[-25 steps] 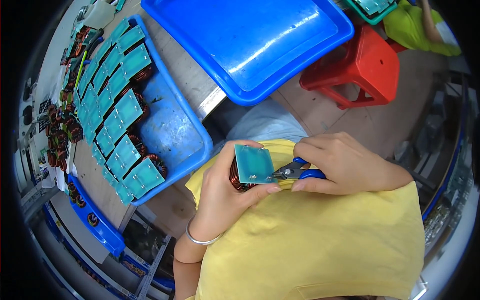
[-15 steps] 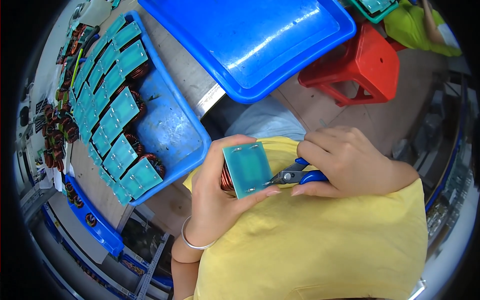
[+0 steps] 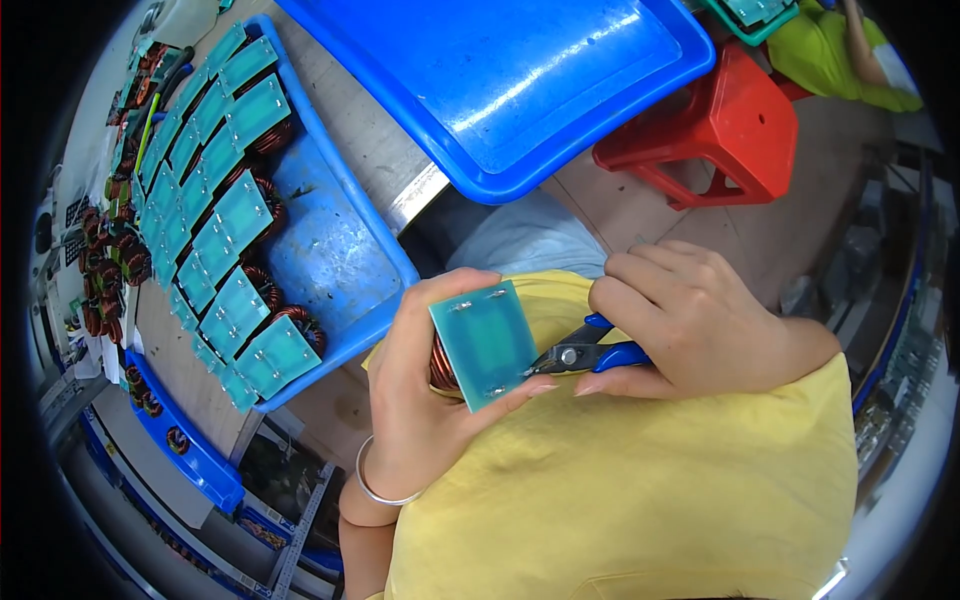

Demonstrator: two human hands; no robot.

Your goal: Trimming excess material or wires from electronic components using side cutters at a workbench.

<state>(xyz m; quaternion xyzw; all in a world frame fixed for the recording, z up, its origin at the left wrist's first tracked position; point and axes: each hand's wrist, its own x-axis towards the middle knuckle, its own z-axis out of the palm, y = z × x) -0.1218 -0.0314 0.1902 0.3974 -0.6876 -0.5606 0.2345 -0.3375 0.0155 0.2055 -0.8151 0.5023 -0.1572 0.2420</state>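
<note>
My left hand is closed around a square green circuit board with a copper-wound coil on its underside. The board's face is turned up, with shiny soldered leads near its corners. In my right hand are small flush cutters with blue handles, held between the fingers and thumb. Their jaw tips touch the board's lower right corner, at a soldered lead. Whether the jaws are closed on that lead is too small to tell. My left thumb lies along the board's lower edge, just below the cutter tips.
At the left, a blue tray holds rows of similar boards with coils underneath. An upturned-looking larger blue tray spans the top middle, beside a red stool. Loose coils lie at far left. Another person's sleeve shows at top right.
The board in my left hand has moved slightly left and tilted counterclockwise. The cutters have followed to the same corner, shifting a little left.
</note>
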